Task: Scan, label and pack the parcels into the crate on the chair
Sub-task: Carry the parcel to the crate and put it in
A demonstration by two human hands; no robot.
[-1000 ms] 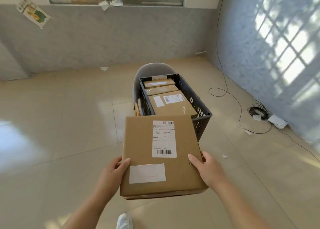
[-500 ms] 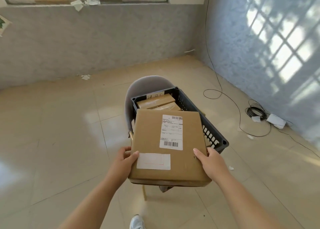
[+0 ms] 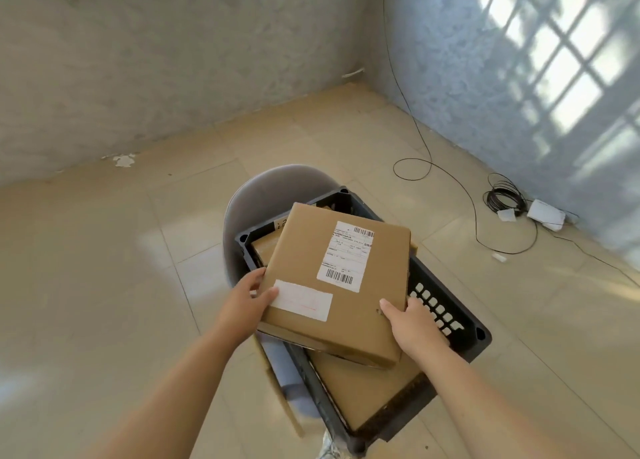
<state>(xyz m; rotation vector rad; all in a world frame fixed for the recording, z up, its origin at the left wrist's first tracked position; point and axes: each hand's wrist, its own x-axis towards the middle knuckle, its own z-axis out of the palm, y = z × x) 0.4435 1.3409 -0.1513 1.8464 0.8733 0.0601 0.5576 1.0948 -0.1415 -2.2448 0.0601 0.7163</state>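
Observation:
I hold a flat brown cardboard parcel (image 3: 349,306) with a white barcode label and a second white sticker, tilted over the dark plastic crate (image 3: 446,306). My left hand (image 3: 244,302) grips its near left edge, thumb on top. My right hand (image 3: 414,323) grips its near right corner, thumb on top. The crate sits on a grey chair (image 3: 277,184) and holds other brown parcels (image 3: 360,386), mostly hidden under the one I carry.
A black cable (image 3: 433,167) runs down the right wall and loops on the tiled floor to a coil and a white box (image 3: 547,214). Paper scraps (image 3: 124,160) lie by the far wall. My shoe tip (image 3: 329,446) shows at the bottom edge.
I have stepped closer to the chair. The parcel has moved forward from in front of the crate to above it, covering most of the parcels inside. Both hands keep their hold.

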